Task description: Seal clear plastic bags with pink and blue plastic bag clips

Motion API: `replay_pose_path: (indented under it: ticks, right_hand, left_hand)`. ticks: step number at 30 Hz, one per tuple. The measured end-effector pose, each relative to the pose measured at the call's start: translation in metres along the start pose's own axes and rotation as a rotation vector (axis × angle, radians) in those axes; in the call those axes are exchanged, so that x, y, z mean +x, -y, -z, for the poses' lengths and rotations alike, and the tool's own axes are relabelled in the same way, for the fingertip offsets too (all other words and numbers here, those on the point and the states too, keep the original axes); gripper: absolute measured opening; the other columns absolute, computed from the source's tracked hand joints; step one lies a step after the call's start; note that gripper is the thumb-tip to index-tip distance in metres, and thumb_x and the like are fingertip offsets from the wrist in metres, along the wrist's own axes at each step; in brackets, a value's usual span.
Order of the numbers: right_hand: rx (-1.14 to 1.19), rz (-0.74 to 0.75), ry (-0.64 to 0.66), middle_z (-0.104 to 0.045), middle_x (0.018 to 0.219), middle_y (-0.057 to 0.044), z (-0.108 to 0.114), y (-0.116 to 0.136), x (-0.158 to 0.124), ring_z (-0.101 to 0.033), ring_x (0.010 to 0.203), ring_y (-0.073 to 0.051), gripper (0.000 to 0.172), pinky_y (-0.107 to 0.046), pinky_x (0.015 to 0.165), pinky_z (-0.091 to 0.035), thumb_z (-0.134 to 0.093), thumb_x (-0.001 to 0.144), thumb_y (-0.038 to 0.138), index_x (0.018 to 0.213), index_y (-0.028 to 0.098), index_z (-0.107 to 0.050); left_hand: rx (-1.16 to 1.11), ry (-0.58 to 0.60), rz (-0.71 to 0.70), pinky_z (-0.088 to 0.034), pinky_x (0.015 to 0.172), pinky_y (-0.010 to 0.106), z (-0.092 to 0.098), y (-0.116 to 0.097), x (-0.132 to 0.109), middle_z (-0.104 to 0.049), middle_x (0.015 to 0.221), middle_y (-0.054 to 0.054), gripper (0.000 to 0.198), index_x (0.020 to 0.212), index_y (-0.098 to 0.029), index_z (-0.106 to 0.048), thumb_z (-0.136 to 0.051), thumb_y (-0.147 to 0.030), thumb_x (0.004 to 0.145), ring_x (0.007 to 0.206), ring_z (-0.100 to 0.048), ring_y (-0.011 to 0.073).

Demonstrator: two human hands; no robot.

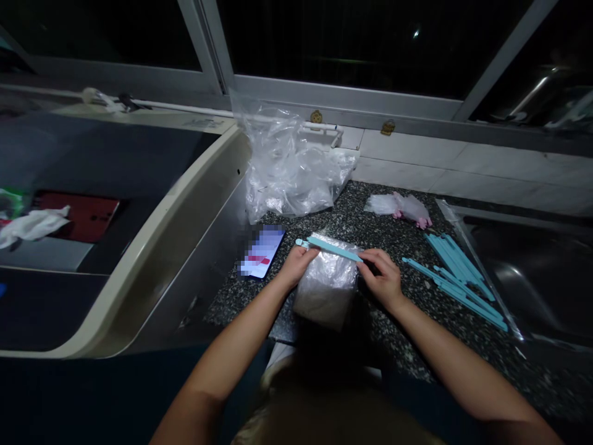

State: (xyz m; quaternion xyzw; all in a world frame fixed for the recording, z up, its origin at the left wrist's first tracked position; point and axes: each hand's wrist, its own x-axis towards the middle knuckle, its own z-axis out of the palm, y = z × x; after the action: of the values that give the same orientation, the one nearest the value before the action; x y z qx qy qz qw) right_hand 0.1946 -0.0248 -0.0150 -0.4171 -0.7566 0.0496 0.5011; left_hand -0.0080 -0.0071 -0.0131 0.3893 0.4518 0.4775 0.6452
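A long light-blue plastic strip (336, 248) is stretched between my two hands, above a stack of clear plastic bags (327, 281) on the counter. My left hand (296, 264) pinches the strip near its left end, where a small pale tip sticks out past the fingers. The other end sits between the thumb and fingers of my right hand (382, 275). More light-blue strips (458, 262) lie in a loose pile to the right of my right hand. Whether the strip is clamped on a bag edge, I cannot tell.
A lit phone (263, 252) lies left of my left hand. Behind it is a heap of clear plastic bags (296, 176). Small bags with pink pieces (407, 209) lie at the back, a metal sink (532, 272) at right, and a beige-edged machine (185, 185) at left.
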Motion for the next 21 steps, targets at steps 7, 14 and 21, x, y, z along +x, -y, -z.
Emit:
replay_pose_path:
  ticks: [7,14,21]
  right_hand:
    - [0.020,0.008,0.008,-0.061,0.079,-0.004,-0.0021,-0.0021,-0.0018,-0.058,0.074,-0.015,0.012,-0.029,0.065,-0.049,-0.057,0.077,0.018,0.087,0.021,-0.063]
    - [0.040,-0.013,0.031,-0.060,0.080,-0.004,-0.0045,-0.0028,-0.0019,-0.058,0.074,-0.015,0.012,-0.029,0.066,-0.049,-0.057,0.077,0.019,0.087,0.021,-0.064]
    - [0.000,0.002,0.039,-0.060,0.079,-0.004,-0.0045,-0.0032,-0.0017,-0.059,0.074,-0.015,0.011,-0.030,0.066,-0.050,-0.056,0.078,0.020,0.087,0.021,-0.063]
  left_hand:
    - [-0.032,0.026,-0.018,-0.028,0.044,0.020,-0.0008,-0.0044,-0.0025,-0.047,0.042,-0.004,0.033,0.049,-0.014,-0.050,-0.068,-0.041,0.049,0.039,-0.038,0.0058]
    - [-0.023,0.037,-0.010,-0.028,0.045,0.020,0.0006,-0.0040,-0.0033,-0.047,0.043,-0.004,0.034,0.051,-0.014,-0.051,-0.070,-0.042,0.047,0.040,-0.038,0.0065]
    - [-0.030,0.009,-0.089,-0.028,0.047,0.020,0.0027,-0.0021,-0.0016,-0.046,0.047,-0.005,0.040,0.055,-0.014,-0.051,-0.071,-0.047,0.048,0.045,-0.039,0.0067]
